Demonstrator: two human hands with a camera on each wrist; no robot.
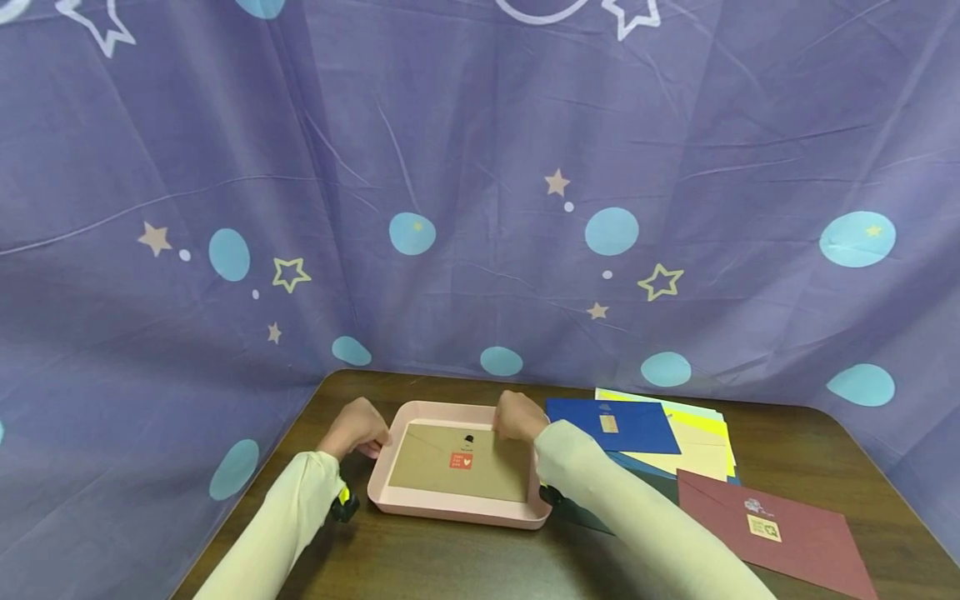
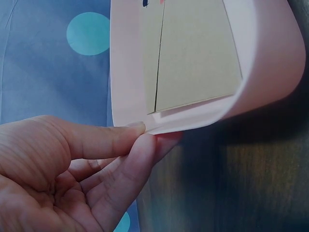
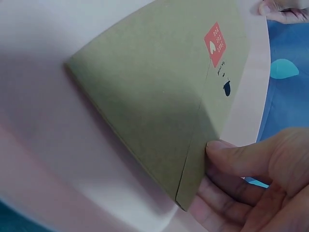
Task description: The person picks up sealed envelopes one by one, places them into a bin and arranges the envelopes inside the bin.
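Observation:
A pink tray (image 1: 420, 504) stands on the table with a kraft-brown envelope (image 1: 427, 467) in it. The envelope bears a red sticker (image 1: 461, 461) with a white heart and a small black hat print. My left hand (image 1: 358, 429) pinches the tray's left rim between thumb and fingers, as the left wrist view shows close up. At the far right corner of the envelope, my right hand (image 1: 520, 417) pinches its edge, the thumb (image 3: 231, 157) on top and the other fingers beneath. In the right wrist view the envelope's near edge stands a little off the tray floor.
Right of the tray lie a blue envelope (image 1: 637, 427), cream and yellow ones (image 1: 708, 446) and a dark green one (image 1: 588, 517), overlapping. A dark red envelope (image 1: 810, 542) lies nearer the front right. A purple patterned curtain (image 1: 480, 275) hangs behind the wooden table (image 1: 420, 567).

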